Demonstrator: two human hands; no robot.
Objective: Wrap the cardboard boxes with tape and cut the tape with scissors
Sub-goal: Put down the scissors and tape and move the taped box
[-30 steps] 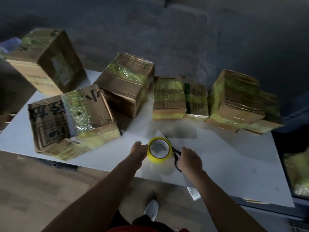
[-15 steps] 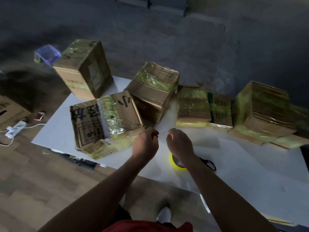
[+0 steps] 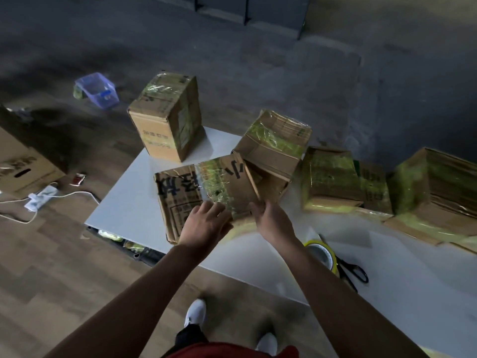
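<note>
— At the near left corner of the white table (image 3: 134, 202), which box is being handled?

— The squashed cardboard box (image 3: 180, 192), the one with big black printed characters. A band of greenish clear tape already crosses its top. It lies close against the tilted box (image 3: 273, 151) behind it.

— And the hands?

— The left hand (image 3: 206, 224) lies on the box's near face, fingers spread and fairly straight. The right hand (image 3: 273, 220) is at the near right corner, palm turned inward, fingers extended. Neither has curled round anything. Whether the right fingertips actually touch the cardboard, I cannot tell.

— Where are the tools?

— The yellow tape roll (image 3: 321, 251) lies flat on the table just right of the right forearm. The black-handled scissors (image 3: 355, 272) are right beside it. Nobody holds either.

— So what is the step, and how is it done well?

— I judge it to be taking hold of the box to turn it or draw it closer for another band. It looks crushed and soft, so grip the edges at both sides rather than pressing the middle. Put the palms on bare cardboard, since the tape looks slick. Set an untaped face upward, keep the box fully on the table, and leave the roll within easy reach.
</note>
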